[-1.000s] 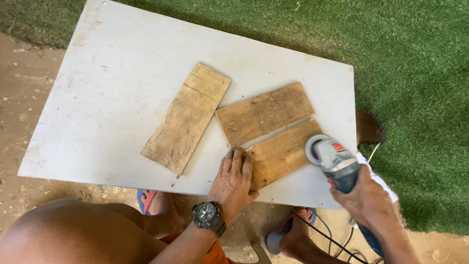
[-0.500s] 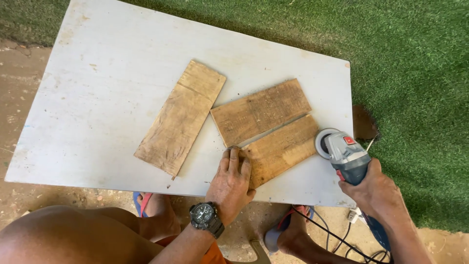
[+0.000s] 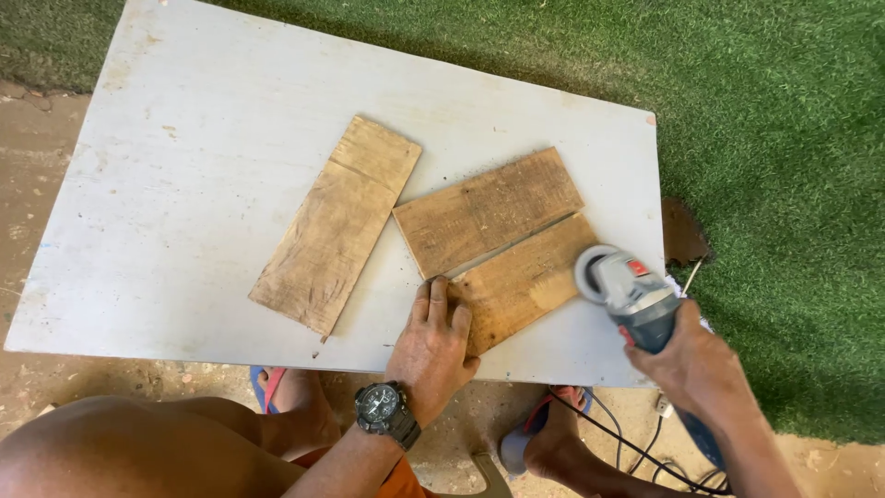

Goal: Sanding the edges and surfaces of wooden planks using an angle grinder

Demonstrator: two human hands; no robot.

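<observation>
Three brown wooden boards lie on a pale white tabletop (image 3: 203, 184). My left hand (image 3: 433, 346), with a dark wristwatch, presses flat on the near end of the nearest board (image 3: 521, 281). My right hand (image 3: 696, 364) grips a blue and grey angle grinder (image 3: 631, 295), whose round head rests at the right end of that same board. A lighter patch shows on the wood beside the disc. The middle board (image 3: 489, 212) lies just behind, and the long board (image 3: 336, 221) lies to the left.
Green artificial turf (image 3: 784, 138) surrounds the table at the back and right. Bare dirt ground (image 3: 28, 138) lies to the left. My knee and sandalled feet are under the table's near edge, with the grinder's black cable (image 3: 627, 443) trailing on the ground.
The grinder swung off the board's right end half a second ago and has now come back onto it. My left hand has stayed pressed on the board.
</observation>
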